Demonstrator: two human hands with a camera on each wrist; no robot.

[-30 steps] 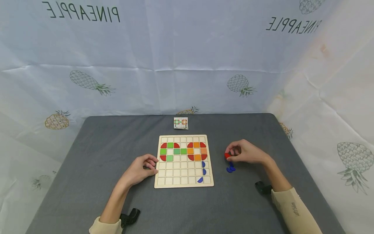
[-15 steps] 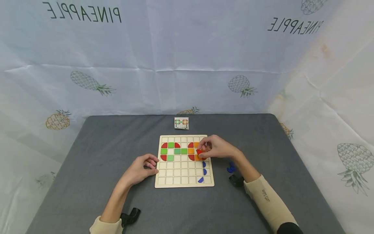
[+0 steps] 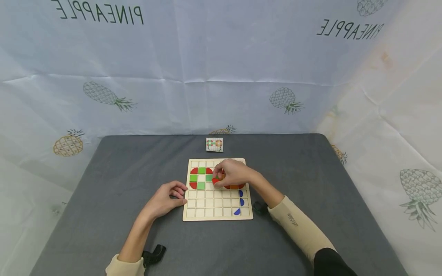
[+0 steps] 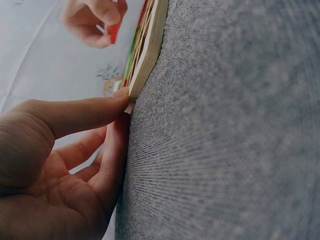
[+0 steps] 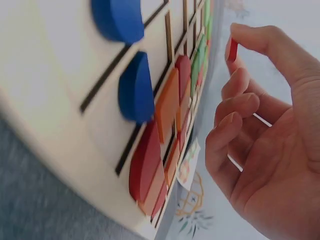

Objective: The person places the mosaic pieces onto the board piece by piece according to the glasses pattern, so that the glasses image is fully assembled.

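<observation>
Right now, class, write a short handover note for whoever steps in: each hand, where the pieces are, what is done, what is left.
Right hand pinches a red piece above the board middle.
Left hand rests at the board's left edge, thumb touching it, holding nothing.
Done: green and red shape at left, orange and red shape at right, three blue pieces in the right column.
Left: the red piece is not yet set down; many squares are bare. Pattern card lies beyond the board.

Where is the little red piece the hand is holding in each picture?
Head: the red piece is in the right hand, over the board's middle.
Left wrist: top left, red piece in far fingers.
Right wrist: top right, red piece at fingertips.
Shared landmark: the board.
</observation>
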